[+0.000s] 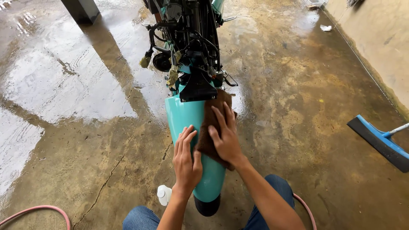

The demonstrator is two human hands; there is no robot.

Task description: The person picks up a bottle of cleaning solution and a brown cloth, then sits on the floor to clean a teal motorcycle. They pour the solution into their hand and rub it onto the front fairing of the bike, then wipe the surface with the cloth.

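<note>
At the centre of the frame, the right hand (226, 138) presses a brown cloth (213, 127) flat, fingers spread, on the teal fender (185, 115), the left hand (186, 159) bracing open-palmed beside it, mid-wipe.

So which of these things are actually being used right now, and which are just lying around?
In use: brown cloth under the right hand; turquoise fender under the left hand.

Lying about: blue squeegee, pink hose, white bottle.
</note>
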